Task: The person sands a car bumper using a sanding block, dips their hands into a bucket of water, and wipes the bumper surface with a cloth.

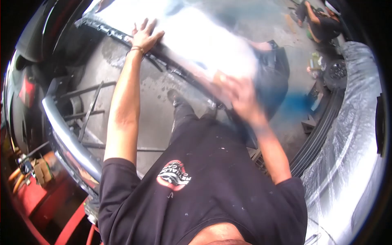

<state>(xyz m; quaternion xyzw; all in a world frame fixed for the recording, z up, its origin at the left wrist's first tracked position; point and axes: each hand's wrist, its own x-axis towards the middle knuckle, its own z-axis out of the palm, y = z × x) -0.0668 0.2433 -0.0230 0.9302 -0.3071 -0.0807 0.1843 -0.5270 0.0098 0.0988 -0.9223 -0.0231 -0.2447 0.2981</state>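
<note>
A large panel (196, 36), glaringly white in the light, lies in front of me with a dark edge strip running along its near side. My left hand (146, 37) rests on its upper left edge, fingers spread, a bracelet at the wrist. Toward the panel's right end my right hand (239, 92) is smeared by motion on or just over the surface. Something tan seems to be under its fingers, too blurred to name. Past that hand, a dark curved part (275, 75) forms the panel's right end.
A silver bumper-like part (69, 134) and a dark metal frame (92, 110) stand at left. Red metal bars (73, 222) are at lower left. Plastic sheeting (343, 155) covers something at right. Another person (322, 24) crouches at upper right, near a wheel (337, 72).
</note>
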